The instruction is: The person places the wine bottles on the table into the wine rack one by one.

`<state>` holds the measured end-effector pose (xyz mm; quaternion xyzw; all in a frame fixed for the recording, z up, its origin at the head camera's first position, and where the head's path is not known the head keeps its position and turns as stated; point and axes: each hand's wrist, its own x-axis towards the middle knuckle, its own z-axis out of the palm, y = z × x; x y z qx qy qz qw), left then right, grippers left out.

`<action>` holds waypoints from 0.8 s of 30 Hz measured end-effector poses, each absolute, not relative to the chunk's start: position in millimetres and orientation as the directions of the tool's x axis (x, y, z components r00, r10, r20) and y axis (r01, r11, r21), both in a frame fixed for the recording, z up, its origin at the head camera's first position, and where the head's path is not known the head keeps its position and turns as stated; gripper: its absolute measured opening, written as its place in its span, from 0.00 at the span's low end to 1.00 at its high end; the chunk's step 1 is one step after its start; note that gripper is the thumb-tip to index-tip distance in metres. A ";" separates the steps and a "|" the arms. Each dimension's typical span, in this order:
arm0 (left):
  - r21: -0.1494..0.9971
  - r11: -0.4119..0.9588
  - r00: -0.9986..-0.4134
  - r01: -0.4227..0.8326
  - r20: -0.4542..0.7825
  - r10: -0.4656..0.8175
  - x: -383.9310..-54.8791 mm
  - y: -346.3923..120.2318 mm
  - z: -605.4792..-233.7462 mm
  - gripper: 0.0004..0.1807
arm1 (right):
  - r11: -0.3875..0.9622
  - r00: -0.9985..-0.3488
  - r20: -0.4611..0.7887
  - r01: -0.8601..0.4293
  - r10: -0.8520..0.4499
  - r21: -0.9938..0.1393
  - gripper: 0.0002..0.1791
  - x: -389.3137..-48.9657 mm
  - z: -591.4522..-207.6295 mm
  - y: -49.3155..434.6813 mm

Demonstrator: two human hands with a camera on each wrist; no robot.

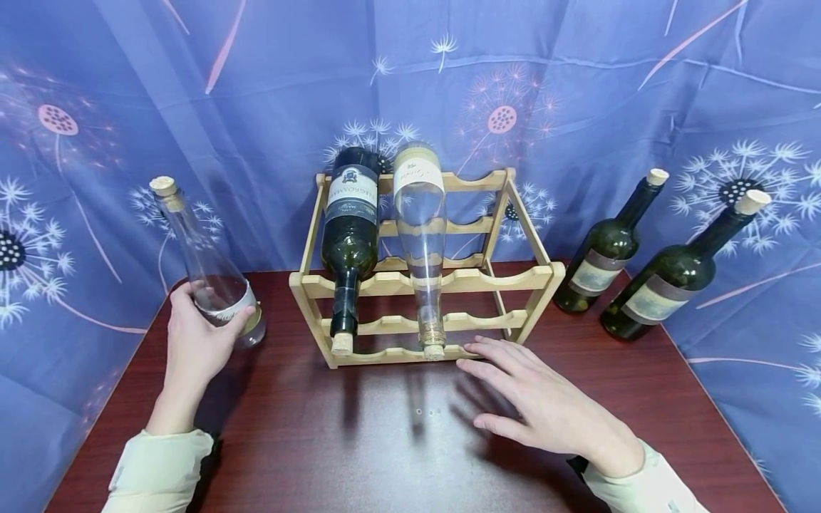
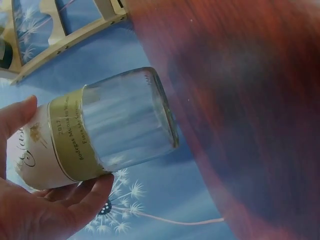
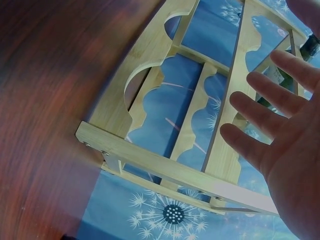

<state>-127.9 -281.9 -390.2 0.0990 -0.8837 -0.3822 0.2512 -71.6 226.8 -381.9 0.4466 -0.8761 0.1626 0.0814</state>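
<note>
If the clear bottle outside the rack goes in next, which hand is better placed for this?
Probably the left hand: it grips this clear bottle, to the left of the rack. The right hand holds nothing and is farther away, near the rack's right front.

Free passage lies over the table (image 1: pixel 333 463) in front of the rack (image 1: pixel 477 281), beneath the jutting necks of the dark bottle (image 1: pixel 349 239) and clear bottle (image 1: pixel 420 206). A gap separates rack from held bottle (image 1: pixel 219 267). The rack's upper right is open from above; the right hand (image 1: pixel 541 406) obstructs its front, a standing bottle (image 1: pixel 593 263) its right flank.
</note>
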 end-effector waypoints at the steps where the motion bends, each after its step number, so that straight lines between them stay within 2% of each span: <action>1: 0.722 0.692 -0.854 0.019 0.372 -0.364 -126.1 -282.4 -389.8 0.50 | 0.550 -0.589 0.288 -0.808 -0.755 -0.210 0.40 -71.7 -382.1 226.9; 13: 0.669 0.743 -0.877 -0.002 0.355 -0.323 -106.5 -287.2 -380.1 0.52 | 0.555 -0.595 0.286 -0.804 -0.751 -0.214 0.43 -70.9 -380.4 227.0; 24: 0.581 0.807 -0.877 0.105 0.436 -0.200 -92.3 -296.3 -377.0 0.51 | 0.547 -0.588 0.301 -0.809 -0.751 -0.216 0.44 -71.6 -380.1 227.8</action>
